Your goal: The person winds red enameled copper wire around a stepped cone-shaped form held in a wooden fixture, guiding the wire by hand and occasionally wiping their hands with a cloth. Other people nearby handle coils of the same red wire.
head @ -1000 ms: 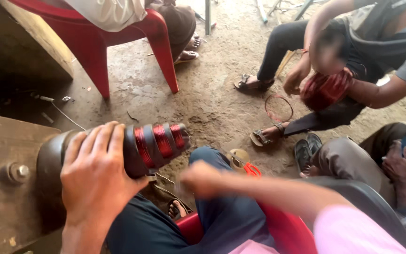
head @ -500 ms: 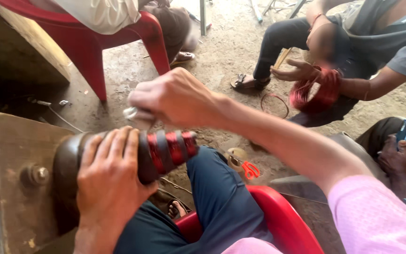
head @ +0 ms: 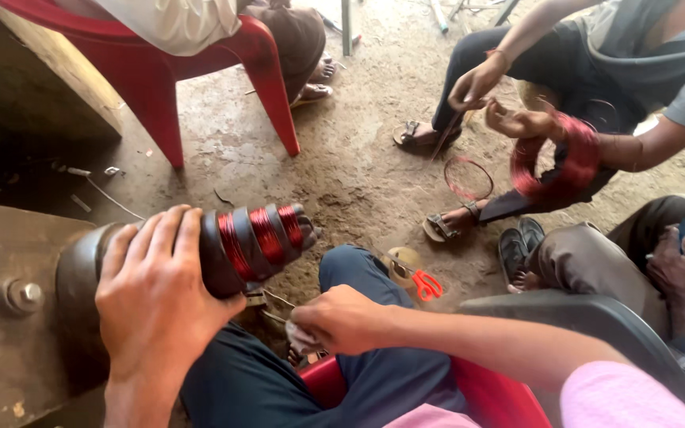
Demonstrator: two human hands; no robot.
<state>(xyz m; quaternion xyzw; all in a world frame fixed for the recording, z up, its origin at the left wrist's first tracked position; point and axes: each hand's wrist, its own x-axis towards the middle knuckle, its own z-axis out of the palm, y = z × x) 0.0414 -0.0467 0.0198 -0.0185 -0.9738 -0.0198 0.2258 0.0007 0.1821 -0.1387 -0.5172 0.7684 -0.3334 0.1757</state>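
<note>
Big metal plate (head: 9,317): at the left edge, brown and rusty, with a bolt; seems to carry the round part.
Red chair (head: 200,71): at the top, on the dirt floor, well apart from the hands.
Stepped dark drum (head: 223,246): sticks out sideways from the plate, over the knees.
Red wire bands (head: 259,238): shiny, wound in three rings around the drum steps, near its tip.
Left hand (head: 156,301): laid flat over the drum, fingers curled around it, likely to hold it steady.
Right hand (head: 342,317): below the drum tip, fingers clenched on something small and pale; cannot tell what.
Red-handled scissors (head: 422,281): down on the floor, just past the knee.
Other person's hands (head: 501,103): across the floor, busy with a red wire coil (head: 556,162).
</note>
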